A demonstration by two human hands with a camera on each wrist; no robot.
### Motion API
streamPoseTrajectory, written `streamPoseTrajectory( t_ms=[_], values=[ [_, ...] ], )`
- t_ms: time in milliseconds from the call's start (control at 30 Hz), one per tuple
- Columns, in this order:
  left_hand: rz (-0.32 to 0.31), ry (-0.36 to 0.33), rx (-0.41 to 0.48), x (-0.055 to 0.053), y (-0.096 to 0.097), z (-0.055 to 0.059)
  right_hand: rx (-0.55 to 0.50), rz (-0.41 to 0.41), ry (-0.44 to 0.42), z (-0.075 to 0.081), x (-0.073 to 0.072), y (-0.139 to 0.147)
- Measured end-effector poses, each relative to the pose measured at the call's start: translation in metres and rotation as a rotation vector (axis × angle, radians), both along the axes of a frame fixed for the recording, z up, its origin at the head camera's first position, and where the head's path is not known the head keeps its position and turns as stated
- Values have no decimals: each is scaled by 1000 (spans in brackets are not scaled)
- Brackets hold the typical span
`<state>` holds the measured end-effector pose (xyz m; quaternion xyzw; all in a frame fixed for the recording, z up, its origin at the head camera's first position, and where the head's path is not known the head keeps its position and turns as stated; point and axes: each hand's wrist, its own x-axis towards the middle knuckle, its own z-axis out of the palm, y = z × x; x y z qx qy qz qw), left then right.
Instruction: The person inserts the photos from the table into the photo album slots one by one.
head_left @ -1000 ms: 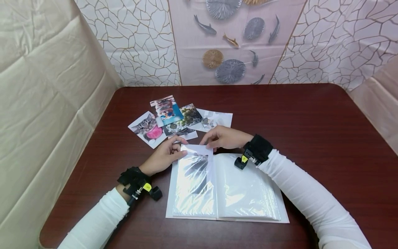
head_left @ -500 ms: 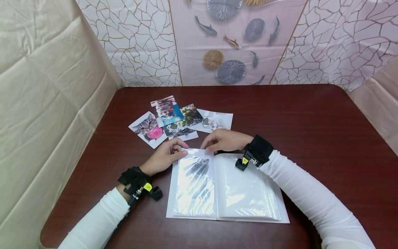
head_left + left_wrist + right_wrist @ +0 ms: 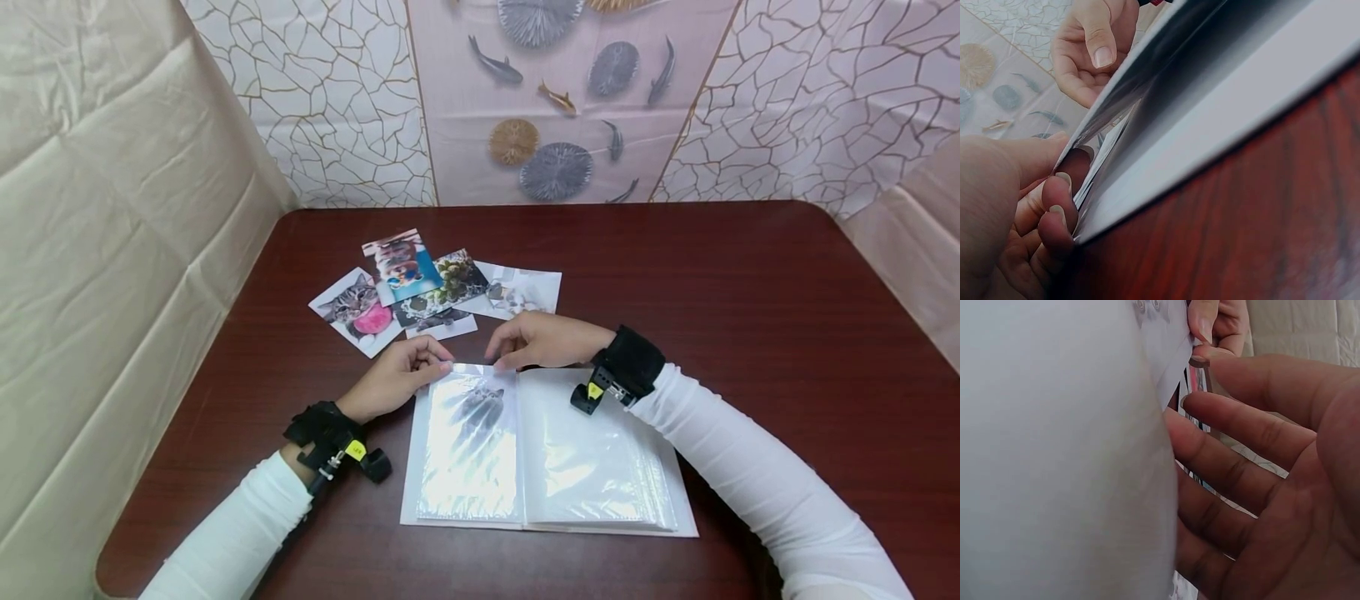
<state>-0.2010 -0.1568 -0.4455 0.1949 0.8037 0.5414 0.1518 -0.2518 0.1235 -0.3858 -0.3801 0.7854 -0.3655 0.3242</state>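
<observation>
An open photo album (image 3: pixel 600 450) lies before me, clear pockets on both pages. In its left pocket sits a photo of a grey cat (image 3: pixel 480 408), its top edge near the pocket's mouth. My left hand (image 3: pixel 397 375) pinches the top left corner of that album page; in the left wrist view the thumb is above the sheet and the curled fingers below. My right hand (image 3: pixel 543 340) is at the photo's top right, thumb tip right at the edge. In the right wrist view its thumb and fingers are spread apart beside the sheet.
Several loose photos lie overlapping behind the album, among them a cat with a pink shape (image 3: pixel 360 312), a blue-toned picture (image 3: pixel 405 271) and a pale one (image 3: pixel 532 287). The dark red table (image 3: pixel 750 308) ends at patterned cloth at the back.
The cat photo has slid down toward me into the left pocket, its top edge lower now. My right hand has moved slightly down with it; the left hand has barely moved.
</observation>
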Motion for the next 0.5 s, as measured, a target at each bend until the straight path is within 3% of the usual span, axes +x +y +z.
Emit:
streamPoseTrajectory(
  t_ms=[500],
  values=[
    [0, 16, -30, 0, -1, 2, 21, -24, 119, 3, 9, 2]
  ],
)
